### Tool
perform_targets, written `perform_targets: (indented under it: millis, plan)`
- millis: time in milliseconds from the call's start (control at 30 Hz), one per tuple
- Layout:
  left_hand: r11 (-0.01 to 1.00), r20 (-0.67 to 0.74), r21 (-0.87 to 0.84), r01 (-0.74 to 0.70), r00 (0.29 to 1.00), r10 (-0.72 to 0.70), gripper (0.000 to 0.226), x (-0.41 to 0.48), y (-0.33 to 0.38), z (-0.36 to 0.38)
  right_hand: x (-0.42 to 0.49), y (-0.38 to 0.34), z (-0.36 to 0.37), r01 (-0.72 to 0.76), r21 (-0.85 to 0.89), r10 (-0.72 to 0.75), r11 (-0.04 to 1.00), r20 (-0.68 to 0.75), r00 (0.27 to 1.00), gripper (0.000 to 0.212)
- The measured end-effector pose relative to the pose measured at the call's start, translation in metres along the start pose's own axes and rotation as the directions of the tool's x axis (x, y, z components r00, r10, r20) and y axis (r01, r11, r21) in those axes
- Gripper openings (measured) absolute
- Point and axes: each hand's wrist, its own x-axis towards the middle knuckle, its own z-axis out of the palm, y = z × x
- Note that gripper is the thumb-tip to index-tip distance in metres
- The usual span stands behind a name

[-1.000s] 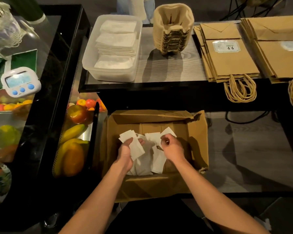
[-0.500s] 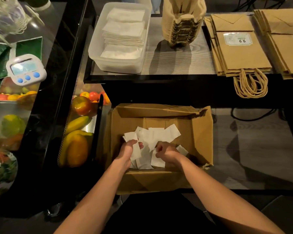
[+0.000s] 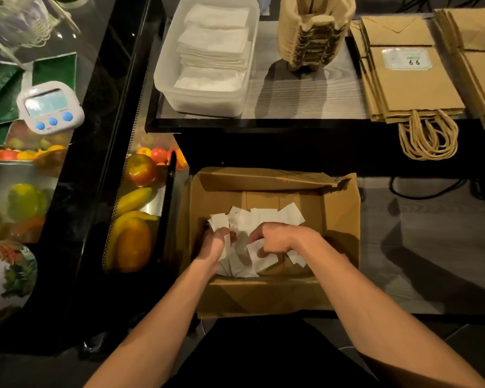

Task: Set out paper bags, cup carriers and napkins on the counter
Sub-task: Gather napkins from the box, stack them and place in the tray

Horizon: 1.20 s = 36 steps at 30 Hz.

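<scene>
- Down in the open cardboard box, which sits lower than the desk and in front of its near edge, we see both hands buried among loose napkins.
- Our left hand is at the left side of the box. Its fingers are curled round a bunch of the white sheets, and some of them stick out above and below the fist.
- Our right hand is just beside it, palm down. Its fingers are bent downward and nip one of the napkins lying on the heap, with the thumb tucked under the sheet.
- The two hands are near each other but not touching, with crumpled paper between them.
- A few more sheets lie fanned out against the far wall of the box, and a couple of scraps lie by the right wrist.
- Up on the desk stands a clear plastic tub at the left, and it holds stacked napkins in neat piles.
- Just right of the tub stands a nested pile of pulp cup carriers.
- Further right, brown paper bags lie flat in a pile. Their twine handles hang over the desk's edge, and the top bag bears a label.
- A second pile of bags lies beside the first, cut off by the edge of the view.
- Off to the left, a white timer with blue buttons rests on a glass case, and we can see fruit through the glass.
</scene>
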Motion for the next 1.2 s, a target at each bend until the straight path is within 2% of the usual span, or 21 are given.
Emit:
perform_targets:
  millis: [67,133,200,233,333,433,533,633,700,733,800,833,867,900,967,1033,1200]
  plan:
    - [0.999,-0.024,0.051,-0.016,1.000,0.017,0.033,0.001,-0.001,-0.001,0.016,-0.012,0.005,0.048,-0.081,-0.052,0.996,-0.045,0.998,0.044]
    - [0.997,-0.048,0.073,-0.004,0.999,0.007,0.041,0.000,-0.001,-0.002,0.032,-0.016,0.015,0.069,-0.108,-0.093,0.992,-0.237,0.967,0.045]
    - [0.997,-0.077,0.071,0.010,0.997,-0.005,0.038,-0.001,0.000,-0.003,0.043,-0.013,0.026,-0.004,-0.006,0.001,1.000,-0.405,0.914,0.059]
    - [0.998,-0.091,0.059,0.027,0.996,-0.022,0.038,0.000,-0.001,-0.003,0.045,-0.009,0.032,-0.066,0.018,0.067,0.998,-0.422,0.904,0.067]
    - [0.998,-0.096,0.021,0.067,0.993,-0.064,0.041,0.002,-0.002,-0.006,0.048,-0.002,0.054,-0.190,-0.083,0.147,0.978,-0.371,0.917,0.073]
    - [0.998,-0.093,-0.031,0.048,0.994,-0.051,0.028,0.003,-0.005,-0.006,0.047,0.000,0.064,-0.191,-0.014,0.175,0.982,-0.333,0.927,0.060]
    - [0.997,-0.100,-0.069,0.040,0.994,-0.047,0.019,0.001,-0.003,-0.006,0.044,0.000,0.062,-0.182,-0.061,0.153,0.981,-0.327,0.933,0.053]
    - [0.997,-0.071,-0.055,0.045,0.996,-0.049,0.010,-0.001,-0.002,-0.007,0.038,0.000,0.057,-0.150,0.120,0.176,0.981,-0.250,0.952,0.048]
    - [0.995,-0.051,-0.076,0.060,0.997,-0.063,0.016,0.001,-0.004,-0.008,0.035,0.005,0.052,-0.123,0.397,0.216,0.909,-0.198,0.956,0.037]
    - [0.994,-0.051,-0.090,0.064,0.996,-0.069,0.021,0.002,-0.004,-0.009,0.031,0.006,0.049,-0.109,0.548,0.243,0.829,-0.178,0.954,0.031]
    - [0.994,-0.053,-0.095,0.054,0.997,-0.059,0.025,0.004,-0.005,-0.009,0.026,0.007,0.043,-0.079,0.798,0.295,0.598,-0.127,0.947,0.027]
    - [0.995,-0.045,-0.089,0.055,0.997,-0.059,0.025,0.003,-0.005,-0.009,0.026,0.007,0.043,-0.084,0.866,0.320,0.494,-0.092,0.943,0.030]
    - [0.995,-0.039,-0.076,0.058,0.997,-0.062,0.023,0.005,-0.007,-0.009,0.027,0.005,0.044,-0.115,0.886,0.342,0.449,-0.052,0.938,0.033]
    - [0.997,-0.040,-0.059,0.059,0.997,-0.061,0.018,0.005,-0.007,-0.009,0.028,0.001,0.046,-0.164,0.872,0.366,0.462,-0.018,0.930,0.034]
    - [0.998,-0.055,-0.020,0.067,0.996,-0.068,0.010,0.005,-0.007,-0.008,0.032,-0.009,0.055,-0.301,0.694,0.435,0.654,-0.019,0.900,0.035]
    - [0.997,-0.073,0.041,0.071,0.995,-0.068,0.008,0.007,-0.009,-0.008,0.034,-0.020,0.061,-0.351,0.548,0.455,0.759,-0.061,0.888,0.032]
    - [0.988,-0.042,0.100,0.115,0.993,-0.112,0.011,0.005,-0.008,-0.009,0.034,-0.033,0.069,-0.409,0.458,0.497,0.789,-0.085,0.864,0.029]
